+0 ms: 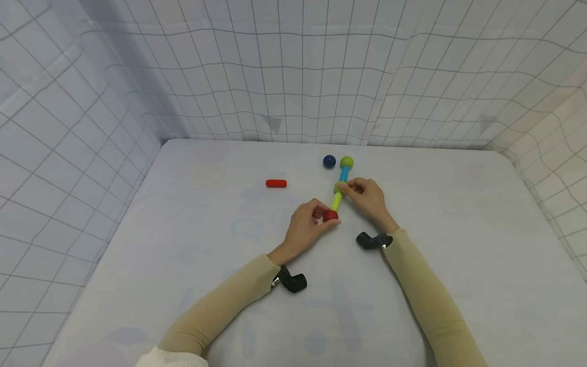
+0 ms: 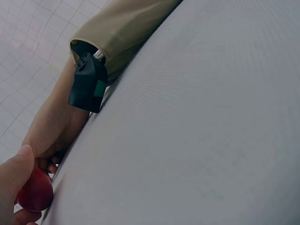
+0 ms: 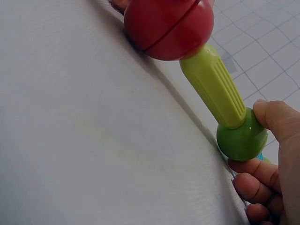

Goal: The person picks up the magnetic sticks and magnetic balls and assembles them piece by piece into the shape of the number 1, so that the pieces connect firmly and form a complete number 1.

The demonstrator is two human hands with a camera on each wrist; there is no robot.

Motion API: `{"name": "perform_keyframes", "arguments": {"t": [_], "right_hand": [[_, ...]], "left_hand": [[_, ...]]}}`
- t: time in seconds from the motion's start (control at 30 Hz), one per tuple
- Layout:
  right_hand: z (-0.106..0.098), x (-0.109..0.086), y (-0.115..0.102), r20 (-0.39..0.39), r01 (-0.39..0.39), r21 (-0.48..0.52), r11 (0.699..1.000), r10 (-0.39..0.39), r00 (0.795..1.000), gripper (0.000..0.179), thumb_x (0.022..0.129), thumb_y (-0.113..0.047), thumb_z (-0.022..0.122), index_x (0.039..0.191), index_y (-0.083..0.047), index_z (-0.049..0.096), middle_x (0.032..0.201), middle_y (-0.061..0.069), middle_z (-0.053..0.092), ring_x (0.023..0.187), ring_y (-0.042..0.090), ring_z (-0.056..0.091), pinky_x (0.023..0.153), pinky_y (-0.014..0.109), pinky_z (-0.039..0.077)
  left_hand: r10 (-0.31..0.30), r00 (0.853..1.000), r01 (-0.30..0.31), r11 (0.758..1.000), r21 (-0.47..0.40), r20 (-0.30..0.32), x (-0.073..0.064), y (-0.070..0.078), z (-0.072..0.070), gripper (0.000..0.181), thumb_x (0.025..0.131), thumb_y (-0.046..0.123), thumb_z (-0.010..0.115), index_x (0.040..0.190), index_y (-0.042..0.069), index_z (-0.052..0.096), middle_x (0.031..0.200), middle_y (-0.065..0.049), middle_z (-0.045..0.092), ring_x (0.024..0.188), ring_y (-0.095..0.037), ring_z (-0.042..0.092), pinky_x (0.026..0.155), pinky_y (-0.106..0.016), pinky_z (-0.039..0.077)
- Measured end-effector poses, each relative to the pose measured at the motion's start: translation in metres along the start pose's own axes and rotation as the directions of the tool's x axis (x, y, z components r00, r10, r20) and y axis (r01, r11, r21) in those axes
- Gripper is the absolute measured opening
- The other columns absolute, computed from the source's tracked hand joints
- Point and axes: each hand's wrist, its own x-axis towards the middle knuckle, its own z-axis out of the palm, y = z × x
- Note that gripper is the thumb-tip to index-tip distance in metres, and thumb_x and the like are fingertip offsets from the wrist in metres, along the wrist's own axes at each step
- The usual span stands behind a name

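Note:
My left hand [image 1: 306, 227] pinches a red ball [image 1: 330, 215] between thumb and fingers. A ribbed yellow-green rod [image 3: 213, 86] joins this ball to a green ball [image 3: 242, 135]. That green ball is pinched by my right hand [image 1: 368, 200], thumb on one side and fingertips on the other. Beyond it a blue rod [image 1: 344, 174] runs on to another green ball [image 1: 346, 162] at the far end. The joined pieces form one nearly straight line, lying low over the table. In the left wrist view, the red ball sits close to the tabletop.
A dark blue ball [image 1: 329, 161] lies just left of the far green ball. Farther left rests a loose red rod [image 1: 276, 183]. The white table [image 1: 206, 214] is bordered by grid-patterned curtains [image 1: 257, 76] at the back and both sides.

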Motion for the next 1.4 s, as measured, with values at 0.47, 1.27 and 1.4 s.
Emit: {"name": "perform_keyframes", "arguments": {"t": [0.47,1.27,1.4], "right_hand": [[0.0014,0.0002,-0.0018,-0.013,-0.015,-0.02,1.0,0.015,1.0,0.039,0.088,-0.043,0.066,0.094,-0.005,0.072,0.076,0.006,0.058,0.073,0.02,0.044,0.063,0.032,0.033],[0.0018,0.0034,-0.0003,-0.037,-0.045,-0.016,0.999,0.044,0.998,0.042,0.088,-0.045,0.065,0.094,-0.004,0.071,0.076,0.007,0.057,0.074,0.021,0.044,0.065,0.031,0.031],[0.0029,0.0062,0.0008,-0.05,-0.048,-0.022,0.999,0.047,0.998,0.042,0.087,-0.046,0.065,0.095,-0.004,0.071,0.077,0.007,0.058,0.074,0.021,0.045,0.066,0.032,0.031]], "left_hand": [[0.047,0.999,-0.047,0.999,0.01,-0.013,0.0015,-0.0001,0.0051,0.031,0.08,0.035,0.078,0.096,0.014,0.062,0.081,0.006,0.057,0.073,-0.01,0.049,0.066,-0.026,0.042],[0.082,0.997,-0.082,0.994,0.076,0.011,0.0009,0.0014,0.0078,0.031,0.084,0.024,0.073,0.107,0.009,0.06,0.092,0.002,0.059,0.075,-0.011,0.048,0.067,-0.025,0.04],[0.081,0.997,-0.082,0.993,0.086,0.014,0.0023,0.0007,0.008,0.031,0.085,0.025,0.072,0.109,0.009,0.06,0.094,0.002,0.06,0.074,-0.011,0.047,0.066,-0.025,0.039]]}}
